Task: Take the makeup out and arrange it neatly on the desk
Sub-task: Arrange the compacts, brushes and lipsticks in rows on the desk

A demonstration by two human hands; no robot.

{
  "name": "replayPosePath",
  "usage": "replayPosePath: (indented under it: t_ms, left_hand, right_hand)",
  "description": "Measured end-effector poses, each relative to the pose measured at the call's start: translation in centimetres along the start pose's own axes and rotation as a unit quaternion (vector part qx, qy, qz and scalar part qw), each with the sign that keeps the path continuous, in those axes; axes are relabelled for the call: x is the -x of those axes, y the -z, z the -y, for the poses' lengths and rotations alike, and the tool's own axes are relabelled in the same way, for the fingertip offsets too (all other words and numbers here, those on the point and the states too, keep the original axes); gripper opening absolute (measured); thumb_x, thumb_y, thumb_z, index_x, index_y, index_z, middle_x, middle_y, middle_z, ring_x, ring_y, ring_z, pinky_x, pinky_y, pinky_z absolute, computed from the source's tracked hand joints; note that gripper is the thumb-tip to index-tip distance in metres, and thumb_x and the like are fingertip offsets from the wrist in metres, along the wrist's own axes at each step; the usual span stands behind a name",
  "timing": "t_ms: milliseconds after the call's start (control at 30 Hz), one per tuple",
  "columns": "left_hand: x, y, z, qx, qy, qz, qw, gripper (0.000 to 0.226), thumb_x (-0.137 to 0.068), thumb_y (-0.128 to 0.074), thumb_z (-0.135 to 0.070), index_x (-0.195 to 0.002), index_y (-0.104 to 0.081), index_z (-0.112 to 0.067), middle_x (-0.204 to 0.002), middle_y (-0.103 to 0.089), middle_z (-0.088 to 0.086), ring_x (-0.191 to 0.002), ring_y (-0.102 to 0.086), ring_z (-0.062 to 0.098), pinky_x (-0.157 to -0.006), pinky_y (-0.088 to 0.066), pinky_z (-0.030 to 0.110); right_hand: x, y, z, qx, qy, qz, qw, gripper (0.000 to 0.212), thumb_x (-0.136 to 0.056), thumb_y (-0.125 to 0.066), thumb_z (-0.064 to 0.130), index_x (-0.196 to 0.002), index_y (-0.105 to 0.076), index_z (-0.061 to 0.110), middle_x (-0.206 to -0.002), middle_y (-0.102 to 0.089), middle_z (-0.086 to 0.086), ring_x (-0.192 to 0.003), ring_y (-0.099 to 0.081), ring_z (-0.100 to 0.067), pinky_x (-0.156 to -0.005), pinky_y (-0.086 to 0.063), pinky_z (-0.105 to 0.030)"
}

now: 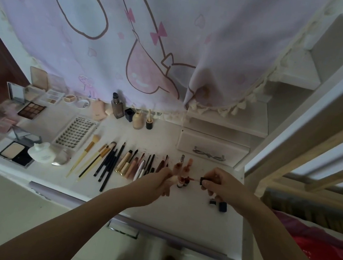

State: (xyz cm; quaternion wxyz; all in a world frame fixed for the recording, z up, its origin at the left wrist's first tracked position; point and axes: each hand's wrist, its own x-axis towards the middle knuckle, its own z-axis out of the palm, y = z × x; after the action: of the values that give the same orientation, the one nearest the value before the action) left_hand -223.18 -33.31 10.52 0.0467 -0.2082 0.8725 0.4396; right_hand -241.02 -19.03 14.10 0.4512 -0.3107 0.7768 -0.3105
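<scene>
Makeup is laid out on a white desk (156, 206). My left hand (154, 184) grips a small pale tube (174, 178) near the desk's right part. My right hand (222, 185) pinches a dark cap (203, 181) with a reddish applicator wand pointing left toward the tube. Several small lip bottles (183, 170) stand just beyond and between my hands. A row of brushes and pencils (105, 160) lies to the left. Palettes (31, 109), a compact (16, 153) and a lash tray (76, 133) fill the left side.
Foundation bottles (117, 106) stand at the back under a pink curtain (134, 37). A small white drawer unit (212, 146) sits at the back right. Two small dark items (219, 205) lie under my right hand. A bed frame (316, 149) rises on the right.
</scene>
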Motion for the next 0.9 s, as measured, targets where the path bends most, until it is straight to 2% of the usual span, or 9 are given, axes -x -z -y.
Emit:
replayPosePath:
  t_ms: [133,200,267,333,433,567,667,733,900]
  left_hand:
    - [0.4,-1.6,1.6,0.131,0.057,-0.035,0.989,0.023,-0.100,-0.036,-0.033,-0.106,-0.046,-0.013,-0.091,-0.067,-0.002,-0.085,-0.065,0.005,-0.078,-0.050,0.018]
    - [0.3,-2.9,2.5,0.168,0.085,-0.067,0.980,0.017,-0.099,-0.041,-0.031,-0.104,-0.047,-0.016,-0.093,-0.067,-0.004,-0.089,-0.064,0.006,-0.081,-0.052,0.021]
    - [0.2,-4.2,3.1,0.155,0.102,-0.110,0.977,0.011,-0.097,-0.046,-0.030,-0.098,-0.049,-0.019,-0.088,-0.064,-0.008,-0.085,-0.063,0.008,-0.078,-0.052,0.023]
    - [-0.1,-5.2,3.5,0.111,0.103,-0.148,0.977,0.011,-0.095,-0.051,-0.029,-0.093,-0.053,-0.018,-0.082,-0.058,-0.006,-0.076,-0.057,0.007,-0.069,-0.046,0.014]
    - [-0.8,-6.3,3.5,0.055,0.107,-0.167,0.979,0.016,-0.093,-0.053,-0.032,-0.097,-0.056,-0.017,-0.089,-0.056,-0.002,-0.078,-0.054,0.010,-0.069,-0.044,0.015]
    - [-2.0,-7.2,3.4,-0.020,0.111,-0.203,0.973,0.020,-0.093,-0.054,-0.032,-0.104,-0.057,-0.016,-0.097,-0.056,-0.004,-0.086,-0.053,0.012,-0.079,-0.045,0.024]
    - [-2.6,-7.6,3.7,-0.091,0.092,-0.227,0.965,0.019,-0.092,-0.053,-0.033,-0.105,-0.056,-0.020,-0.101,-0.059,-0.005,-0.092,-0.052,0.012,-0.085,-0.038,0.025]
    - [-2.8,-7.8,4.1,-0.132,0.090,-0.231,0.960,0.021,-0.094,-0.049,-0.035,-0.108,-0.055,-0.021,-0.106,-0.059,-0.005,-0.100,-0.051,0.013,-0.087,-0.032,0.025]
    - [-3.4,-8.0,4.6,-0.202,0.068,-0.214,0.953,0.022,-0.090,-0.055,-0.031,-0.106,-0.058,-0.017,-0.104,-0.061,0.001,-0.102,-0.054,0.022,-0.084,-0.036,0.032]
  right_hand:
    - [0.2,-0.7,-2.8,-0.199,-0.075,-0.001,0.977,0.017,-0.092,-0.057,0.011,-0.109,-0.054,0.010,-0.097,-0.070,-0.004,-0.079,-0.062,-0.013,-0.062,-0.050,-0.024]
    - [0.2,-2.2,-4.4,-0.225,-0.093,-0.005,0.970,0.017,-0.095,-0.053,0.013,-0.112,-0.055,0.015,-0.100,-0.069,-0.003,-0.084,-0.062,-0.014,-0.065,-0.051,-0.026]
    - [0.1,-4.0,-5.7,-0.257,-0.111,-0.021,0.960,0.019,-0.098,-0.047,0.016,-0.113,-0.058,0.013,-0.101,-0.068,-0.004,-0.086,-0.062,-0.015,-0.066,-0.050,-0.027]
    - [-0.3,-5.6,-6.5,-0.313,-0.135,-0.037,0.939,0.020,-0.100,-0.042,0.017,-0.109,-0.058,0.009,-0.098,-0.068,-0.006,-0.086,-0.063,-0.018,-0.066,-0.050,-0.029]
    - [-1.1,-7.3,-7.1,-0.336,-0.140,-0.060,0.930,0.019,-0.102,-0.038,0.020,-0.106,-0.052,0.009,-0.098,-0.070,-0.006,-0.087,-0.065,-0.017,-0.065,-0.051,-0.029]
    - [-2.8,-9.4,-8.2,-0.222,-0.092,-0.118,0.963,0.012,-0.098,-0.047,0.022,-0.106,-0.048,0.013,-0.107,-0.066,-0.004,-0.093,-0.061,-0.012,-0.074,-0.053,-0.030]
    - [-3.8,-10.4,-8.3,-0.026,-0.032,-0.177,0.983,0.013,-0.094,-0.055,0.024,-0.105,-0.053,0.019,-0.101,-0.054,0.003,-0.087,-0.054,-0.012,-0.071,-0.042,-0.017]
    - [-4.5,-11.0,-8.0,0.028,-0.001,-0.200,0.979,0.018,-0.093,-0.055,0.019,-0.111,-0.053,0.014,-0.105,-0.046,0.000,-0.080,-0.048,-0.008,-0.067,-0.036,-0.010]
    - [-5.8,-12.5,-7.8,0.084,0.023,-0.204,0.975,0.021,-0.094,-0.053,0.013,-0.112,-0.052,0.004,-0.112,-0.050,-0.010,-0.086,-0.055,-0.023,-0.074,-0.045,-0.027]
